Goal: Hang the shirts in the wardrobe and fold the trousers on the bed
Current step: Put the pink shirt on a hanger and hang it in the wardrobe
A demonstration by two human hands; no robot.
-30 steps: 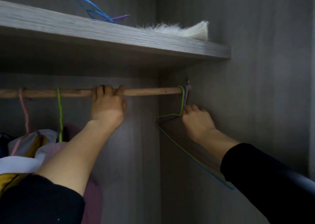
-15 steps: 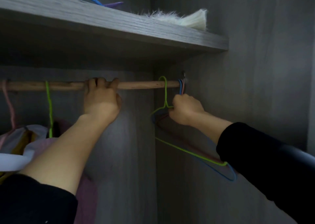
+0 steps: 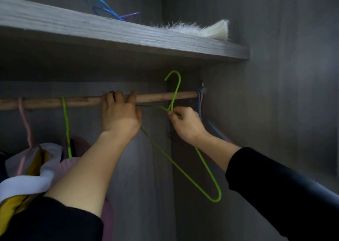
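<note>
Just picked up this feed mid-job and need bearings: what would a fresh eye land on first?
The bright green wire hanger at centre is empty. The right hand holds it at its neck, with its hook above the wooden rail, not on it. Next, the left hand grips that rail just to the left. On the shelf above lies a white furry item, with a blue hanger further left.

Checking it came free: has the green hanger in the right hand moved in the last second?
Yes. The green hanger slid left from the rod's wall end, and its hook now stands above the rod, held by the right hand.
</note>
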